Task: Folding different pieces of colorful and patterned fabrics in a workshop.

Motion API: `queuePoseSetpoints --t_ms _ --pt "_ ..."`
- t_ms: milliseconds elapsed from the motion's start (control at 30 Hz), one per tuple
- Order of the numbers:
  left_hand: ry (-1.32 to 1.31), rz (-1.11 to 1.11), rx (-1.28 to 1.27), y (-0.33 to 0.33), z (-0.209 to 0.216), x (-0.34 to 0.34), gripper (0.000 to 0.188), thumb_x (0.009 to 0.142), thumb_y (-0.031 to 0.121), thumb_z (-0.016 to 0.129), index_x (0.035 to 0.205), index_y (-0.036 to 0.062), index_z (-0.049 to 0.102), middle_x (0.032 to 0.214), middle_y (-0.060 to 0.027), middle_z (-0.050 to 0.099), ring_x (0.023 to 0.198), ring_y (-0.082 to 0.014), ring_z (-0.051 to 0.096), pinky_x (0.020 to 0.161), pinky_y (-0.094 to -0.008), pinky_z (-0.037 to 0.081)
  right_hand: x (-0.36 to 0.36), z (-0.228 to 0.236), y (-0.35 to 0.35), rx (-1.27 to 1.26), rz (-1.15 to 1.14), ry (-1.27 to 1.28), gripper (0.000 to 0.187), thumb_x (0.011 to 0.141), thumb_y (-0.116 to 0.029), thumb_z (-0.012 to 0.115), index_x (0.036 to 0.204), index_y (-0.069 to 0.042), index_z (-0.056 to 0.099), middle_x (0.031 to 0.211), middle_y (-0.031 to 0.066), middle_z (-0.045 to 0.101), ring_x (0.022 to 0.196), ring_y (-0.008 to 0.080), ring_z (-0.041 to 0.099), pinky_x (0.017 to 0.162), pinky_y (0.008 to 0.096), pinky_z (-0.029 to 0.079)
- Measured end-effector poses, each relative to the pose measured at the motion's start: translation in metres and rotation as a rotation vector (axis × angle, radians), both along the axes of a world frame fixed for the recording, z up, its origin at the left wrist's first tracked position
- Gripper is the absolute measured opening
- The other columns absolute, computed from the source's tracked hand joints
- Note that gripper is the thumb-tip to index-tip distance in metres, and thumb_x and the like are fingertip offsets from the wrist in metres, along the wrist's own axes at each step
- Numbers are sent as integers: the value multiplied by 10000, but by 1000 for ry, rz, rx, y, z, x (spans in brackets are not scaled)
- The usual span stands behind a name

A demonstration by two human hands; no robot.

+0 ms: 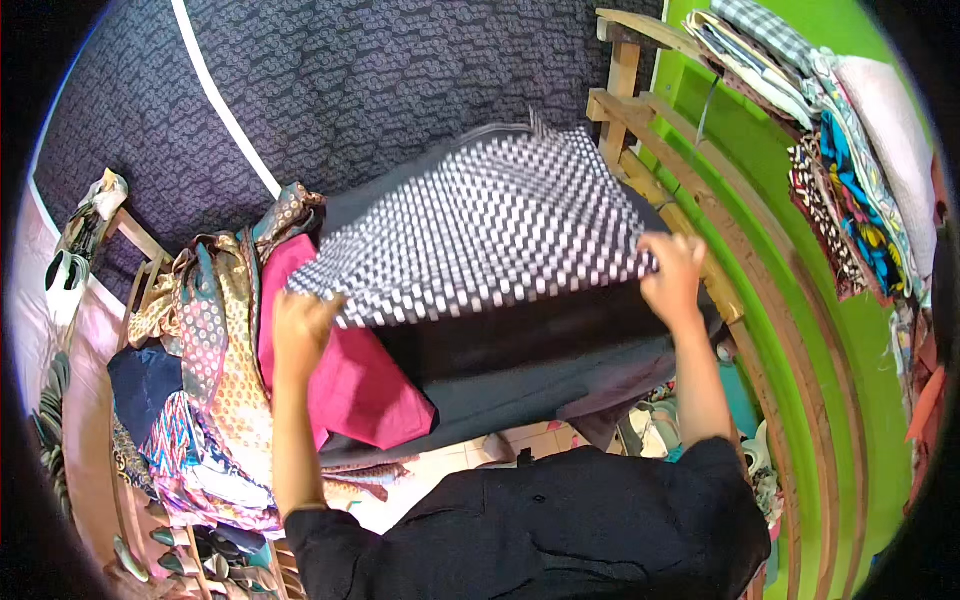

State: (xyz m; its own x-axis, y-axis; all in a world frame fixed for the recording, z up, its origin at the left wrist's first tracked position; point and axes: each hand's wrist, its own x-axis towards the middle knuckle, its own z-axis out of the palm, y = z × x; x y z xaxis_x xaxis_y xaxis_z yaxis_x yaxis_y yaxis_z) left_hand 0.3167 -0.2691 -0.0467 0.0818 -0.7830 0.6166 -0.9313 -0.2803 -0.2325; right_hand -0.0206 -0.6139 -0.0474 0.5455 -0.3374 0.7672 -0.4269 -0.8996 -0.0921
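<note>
Between my two hands a black-and-white checked cloth is stretched out, its far part spreading over a black cloth-covered surface. My left hand is closed on the near left corner of it. At the near right corner, my right hand grips the edge with the fingers curled in. The cloth is slightly blurred, and its near edge hangs between the hands above the black surface. Beside and under my left hand lies a bright pink cloth, partly hidden by my forearm.
Patterned scarves are heaped at the left, above several pairs of shoes. Curved wooden rails run along the green wall at the right. Folded fabrics hang at the upper right. A dark patterned curtain covers the back.
</note>
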Motion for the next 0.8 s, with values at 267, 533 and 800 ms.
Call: queuePoseSetpoints --t_ms 267,533,800 --pt "641 114 197 65 -103 -105 343 599 79 545 920 108 662 697 -57 501 730 -229 480 712 -350 334 -108 -118 63 824 49 250 340 616 16 557 939 -91 558 823 48 542 744 204 493 704 301 361" --pt "479 263 -23 25 -71 -59 213 729 218 603 881 71 626 877 -74 553 855 -241 507 763 -361 351 -53 -104 21 1041 -11 29 376 796 -288 575 1066 -30 528 834 102 638 711 206 600 691 306 450" --pt "762 606 69 -35 -92 9 728 631 448 701 1161 18 448 920 -169 616 815 -286 612 716 -345 468 31 -120 -15 925 -173 377 444 759 -361 586 1016 1 582 1002 215 592 958 347 557 819 392 424"
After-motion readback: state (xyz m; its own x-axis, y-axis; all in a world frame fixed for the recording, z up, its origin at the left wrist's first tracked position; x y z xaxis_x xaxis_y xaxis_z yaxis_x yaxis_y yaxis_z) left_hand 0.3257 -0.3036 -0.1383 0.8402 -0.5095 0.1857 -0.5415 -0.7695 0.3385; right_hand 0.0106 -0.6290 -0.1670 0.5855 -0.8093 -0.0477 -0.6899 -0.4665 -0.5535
